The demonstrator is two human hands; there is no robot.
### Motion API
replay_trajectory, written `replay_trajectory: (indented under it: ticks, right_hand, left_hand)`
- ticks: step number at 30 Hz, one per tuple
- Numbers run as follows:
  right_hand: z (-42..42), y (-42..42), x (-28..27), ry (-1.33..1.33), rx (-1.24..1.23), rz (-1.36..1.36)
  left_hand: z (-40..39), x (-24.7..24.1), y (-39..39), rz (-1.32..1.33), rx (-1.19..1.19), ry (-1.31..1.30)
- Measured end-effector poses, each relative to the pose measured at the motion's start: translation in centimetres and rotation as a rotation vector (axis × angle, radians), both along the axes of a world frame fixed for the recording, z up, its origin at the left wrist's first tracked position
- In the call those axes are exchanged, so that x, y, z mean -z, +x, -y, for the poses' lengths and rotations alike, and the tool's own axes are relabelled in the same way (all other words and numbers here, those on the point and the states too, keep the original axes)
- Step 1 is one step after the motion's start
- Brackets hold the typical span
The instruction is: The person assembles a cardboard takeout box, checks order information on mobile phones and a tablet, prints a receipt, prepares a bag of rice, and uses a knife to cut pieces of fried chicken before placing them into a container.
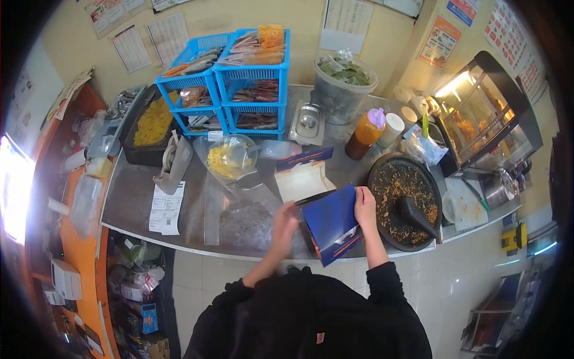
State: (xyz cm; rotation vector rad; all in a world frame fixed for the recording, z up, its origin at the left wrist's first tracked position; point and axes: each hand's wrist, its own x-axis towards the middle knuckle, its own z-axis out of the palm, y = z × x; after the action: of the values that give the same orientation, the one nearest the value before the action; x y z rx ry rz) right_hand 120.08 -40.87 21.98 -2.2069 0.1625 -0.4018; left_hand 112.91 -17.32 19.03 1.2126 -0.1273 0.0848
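My right hand (365,206) grips the right edge of a blue printed paperboard box (331,213), tilted above the counter's front edge. My left hand (284,226) is blurred beside the box's left edge; whether it touches is unclear. Just beyond lies paperboard with a white inner side (302,179) and a blue printed flap; I cannot tell if it is joined to the box. Clear plastic bags lie to the left, one holding yellow food (226,159). Right of my right hand stands a stone mortar (381,179) with crumbly brown food and a pestle (415,215) in it.
Blue plastic baskets (251,67) of sachets stand at the back, near a bucket of leafy packets (345,89). A sauce bottle (365,134) and a lit food warmer (480,116) are right. A tape dispenser (175,161), printed receipt (166,211) and black tray (139,155) are left.
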Motion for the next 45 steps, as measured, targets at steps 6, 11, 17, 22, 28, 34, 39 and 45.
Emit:
replay_trajectory:
  ticks: [6, 11, 17, 22, 28, 34, 39, 45]
  right_hand:
    - [-2.5, -1.2, 1.4, 0.211, -0.071, -0.213]
    - [-4.3, -4.3, -5.5, -0.223, -0.748, -0.258]
    - [-4.4, -4.5, -5.7, -0.347, -0.905, -0.172]
    - [-1.6, -4.2, -3.8, 0.360, -0.777, -0.665]
    - [-5.5, -7.6, -1.0, 0.480, -0.507, -0.316]
    - [-6.9, -9.9, 2.3, 0.713, -0.312, -0.099]
    - [-7.1, -10.9, 1.9, 0.460, -0.294, -0.087]
    - [-8.4, -9.9, -4.9, -0.294, -0.365, 0.063]
  left_hand:
    - [1.2, -3.5, -3.5, 0.032, 0.160, 0.008]
    - [-3.4, -4.9, -2.6, -0.119, 0.269, -0.074]
    - [-5.6, -5.9, -1.6, -0.030, 0.377, 0.221]
    - [-8.4, -7.6, 0.4, 0.125, 0.331, 0.622]
    - [-5.1, -9.8, -1.4, 0.117, -0.388, 1.344]
    - [-4.0, -10.0, -3.8, -0.052, -0.382, 1.148]
    - [-5.2, -9.5, -3.2, 0.083, -0.119, 1.090]
    - [-2.7, -11.6, -3.3, 0.488, 0.102, 1.189]
